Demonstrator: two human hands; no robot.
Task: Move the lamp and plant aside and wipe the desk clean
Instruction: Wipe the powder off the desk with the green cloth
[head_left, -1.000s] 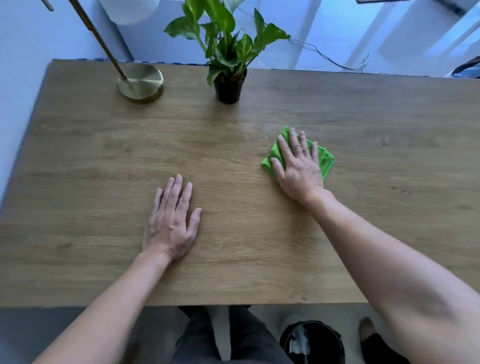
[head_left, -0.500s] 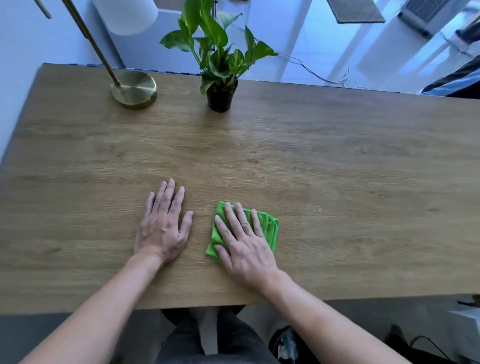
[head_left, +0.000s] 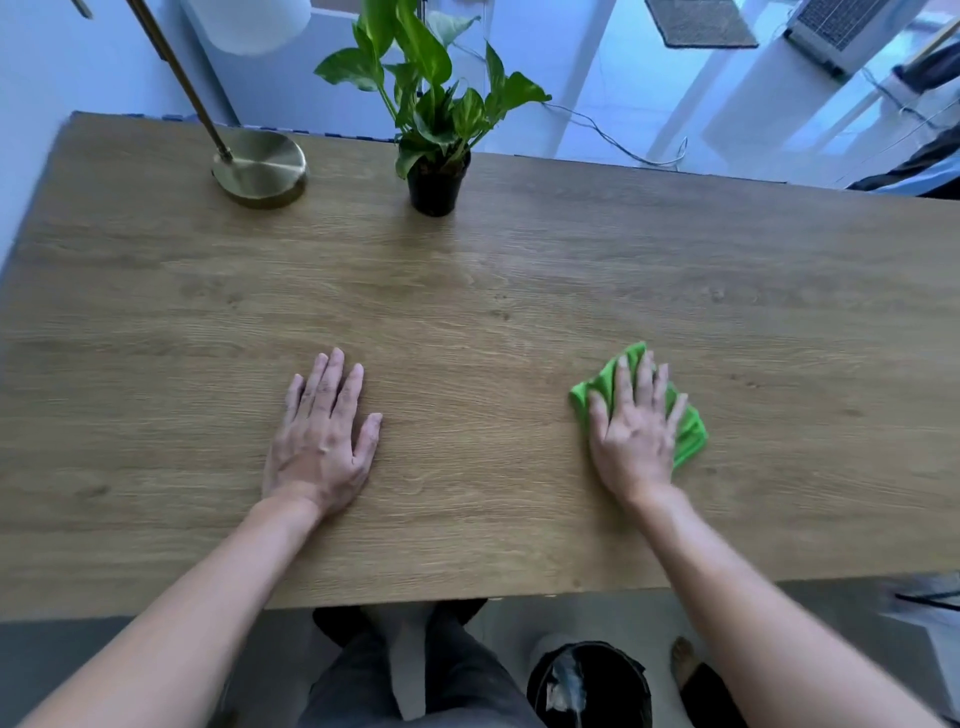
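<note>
Wood-grain table (head_left: 519, 291) fills the head view, with a pale floor and a trailing cable (head_left: 613, 140) beyond its far edge. Left hand (head_left: 322, 441) lies palm down on the bare table surface near the front edge, fingers extended and slightly spread, with nothing in its grip. Right hand (head_left: 636, 436) lies palm down on a green cloth (head_left: 688, 431), fingers extended and fanned, pressing the cloth flat against the table rather than pinching it; folds of cloth show beyond the fingertips and at the thumb side and outer side of the hand. The two hands are well apart, the right one toward the right of the table. The lamp (head_left: 260, 169) stands at the far left corner on a round brass base, its thin brass stem slanting up and to the left, with a white shade partly visible at the top of the frame. The potted plant (head_left: 436, 179), in a small black pot with broad green leaves, stands upright at the far edge, to the right of the lamp base and apart from it. Below the near table edge are dark trousers and a black waste bin (head_left: 589, 686) on the floor.
</note>
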